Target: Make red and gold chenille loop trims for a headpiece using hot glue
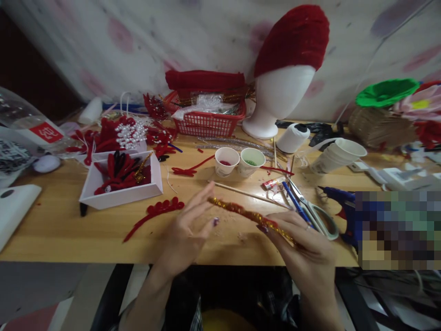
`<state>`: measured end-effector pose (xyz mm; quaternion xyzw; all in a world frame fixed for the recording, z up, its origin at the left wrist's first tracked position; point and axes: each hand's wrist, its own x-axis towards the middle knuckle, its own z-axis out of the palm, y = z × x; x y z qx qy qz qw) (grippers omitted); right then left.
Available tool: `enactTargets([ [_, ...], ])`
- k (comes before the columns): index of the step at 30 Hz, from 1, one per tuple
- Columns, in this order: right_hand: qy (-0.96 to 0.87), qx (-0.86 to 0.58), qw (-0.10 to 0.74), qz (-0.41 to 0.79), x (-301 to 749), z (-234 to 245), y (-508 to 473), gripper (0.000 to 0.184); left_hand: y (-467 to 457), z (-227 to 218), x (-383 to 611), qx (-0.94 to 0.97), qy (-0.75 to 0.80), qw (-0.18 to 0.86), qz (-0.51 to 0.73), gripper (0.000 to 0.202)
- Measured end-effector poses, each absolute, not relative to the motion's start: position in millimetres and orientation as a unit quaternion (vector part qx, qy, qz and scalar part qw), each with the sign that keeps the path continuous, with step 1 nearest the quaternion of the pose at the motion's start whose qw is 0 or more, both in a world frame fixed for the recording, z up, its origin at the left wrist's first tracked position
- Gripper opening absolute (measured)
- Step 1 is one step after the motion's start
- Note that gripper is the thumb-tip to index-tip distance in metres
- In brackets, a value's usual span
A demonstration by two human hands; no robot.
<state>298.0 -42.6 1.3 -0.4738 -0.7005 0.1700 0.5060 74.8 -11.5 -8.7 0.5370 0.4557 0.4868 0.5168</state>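
My right hand pinches a long gold-and-red pipe cleaner strip between thumb and fingers, above the table's front part. The strip slants up to the left, its loops running along it. Beside its left end is my left hand, fingers stretched and thumb apart, with nothing in it. A red looped pipe cleaner piece lies to the left of that hand. Behind the strip, a thin stick rests on the wood. Scissors and a blue pen lie just beyond my right hand.
Two paper cups of red and green bits stand mid-table. A white box of red pieces is left; a blue glue gun is right. Behind are a red basket, thread spool and foam head in a red cap.
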Motion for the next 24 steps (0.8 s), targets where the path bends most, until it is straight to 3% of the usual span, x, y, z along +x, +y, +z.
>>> enactTargets([
  [4,-0.662,-0.518,0.457,0.29,279.8,3.7,-43.5,0.015,-19.9,-10.8,102.6,0.466,0.384,0.647,0.466,0.029],
  [6,-0.658,-0.523,0.441,0.317,272.4,4.6,-44.0,0.013,-22.4,-11.5,112.2,0.446,0.39,0.64,0.488,0.019],
  [10,-0.626,-0.538,0.452,0.339,271.3,1.7,-45.9,0.018,-21.4,-12.7,112.9,0.42,0.421,0.629,0.501,0.02],
  [24,-0.747,-0.456,0.475,0.093,268.0,9.0,-45.6,0.026,-22.4,1.6,111.1,0.23,0.39,0.72,0.526,0.022],
])
